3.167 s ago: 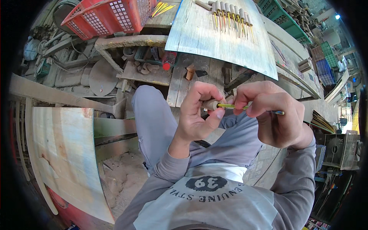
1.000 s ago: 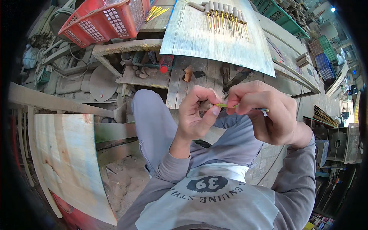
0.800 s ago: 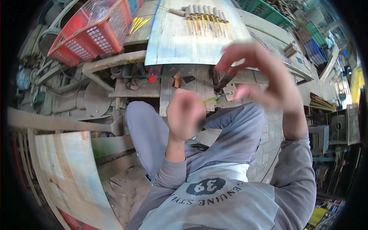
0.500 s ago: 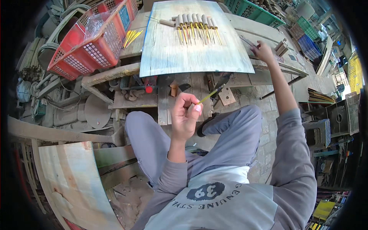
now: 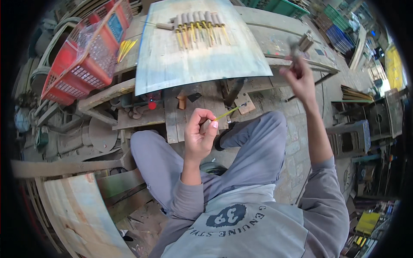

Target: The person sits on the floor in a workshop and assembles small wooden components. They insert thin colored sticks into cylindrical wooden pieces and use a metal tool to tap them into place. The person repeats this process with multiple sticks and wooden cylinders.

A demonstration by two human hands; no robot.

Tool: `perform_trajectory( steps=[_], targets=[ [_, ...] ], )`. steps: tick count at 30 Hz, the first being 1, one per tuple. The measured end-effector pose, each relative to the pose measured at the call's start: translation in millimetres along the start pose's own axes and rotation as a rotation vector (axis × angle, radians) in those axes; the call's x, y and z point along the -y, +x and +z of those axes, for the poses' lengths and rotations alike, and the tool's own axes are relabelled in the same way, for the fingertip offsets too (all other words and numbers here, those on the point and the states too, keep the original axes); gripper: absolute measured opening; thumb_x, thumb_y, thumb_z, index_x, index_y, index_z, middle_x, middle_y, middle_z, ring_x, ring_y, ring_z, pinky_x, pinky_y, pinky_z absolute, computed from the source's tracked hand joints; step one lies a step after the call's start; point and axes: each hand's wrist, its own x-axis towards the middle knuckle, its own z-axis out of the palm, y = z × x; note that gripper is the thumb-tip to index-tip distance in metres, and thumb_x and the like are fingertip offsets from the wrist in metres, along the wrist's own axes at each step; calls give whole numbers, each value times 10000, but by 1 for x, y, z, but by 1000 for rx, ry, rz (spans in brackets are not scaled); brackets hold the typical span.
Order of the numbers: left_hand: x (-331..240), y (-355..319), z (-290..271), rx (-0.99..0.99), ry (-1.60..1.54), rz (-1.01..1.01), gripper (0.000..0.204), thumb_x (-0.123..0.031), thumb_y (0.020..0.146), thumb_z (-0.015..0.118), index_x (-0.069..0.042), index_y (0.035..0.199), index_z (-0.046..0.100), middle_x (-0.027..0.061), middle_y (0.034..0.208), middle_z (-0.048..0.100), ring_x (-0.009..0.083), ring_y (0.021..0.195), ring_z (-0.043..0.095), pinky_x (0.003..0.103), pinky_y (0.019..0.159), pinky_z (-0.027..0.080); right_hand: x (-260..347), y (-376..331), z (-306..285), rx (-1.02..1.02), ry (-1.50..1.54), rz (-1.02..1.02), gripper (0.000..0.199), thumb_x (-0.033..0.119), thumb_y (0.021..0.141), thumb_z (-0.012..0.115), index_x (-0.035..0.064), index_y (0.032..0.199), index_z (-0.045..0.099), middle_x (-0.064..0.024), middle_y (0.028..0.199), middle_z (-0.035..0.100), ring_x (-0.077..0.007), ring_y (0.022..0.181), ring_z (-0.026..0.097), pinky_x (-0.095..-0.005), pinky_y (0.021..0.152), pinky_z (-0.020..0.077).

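My left hand is closed above my lap around the pale handle of a slim tool. Its thin yellow-green shaft points up to the right and ends in a dark tip. Off the board's right edge, my right hand is smeared by motion, with fingers curled around a grey tool whose kind is too blurred to make out. On the pale board, several similar tools with pale handles and yellow shafts lie in a row. One separate handle rests at their left.
A red plastic crate stands left of the board, with yellow strips beside it. A small upright block sits on the wooden bench at right. Below the board is a low plank shelf. Green crates stand at the back.
My right hand has lifted the grey tool off the bench and drawn it nearer to me. My left hand still holds its tool. The view has shifted slightly.
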Motion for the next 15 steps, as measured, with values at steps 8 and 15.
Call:
perform_trajectory(
  steps=[8, 15],
  targets=[
    [7, 1, 29, 126, -7, -80, 100, -78, 871, 573, -25, 908, 498, -12, 788, 498, 34, 681, 425, 173, 602, 347, 68, -59, -8, -5, 177, -131, 354, 92, 808, 665, 86, 651, 347, 67, 576, 347, -41, 516, 301, -220, 456, 234],
    [6, -1, 37, 162, 11, -84, 90, -75, 871, 569, -22, 898, 500, -7, 784, 507, 35, 690, 434, 169, 606, 358, 61, -49, -16, -73, 187, -246, 319, 30, 773, 668, 70, 629, 387, 13, 554, 389, -52, 498, 335, -228, 450, 268]
  ],
)
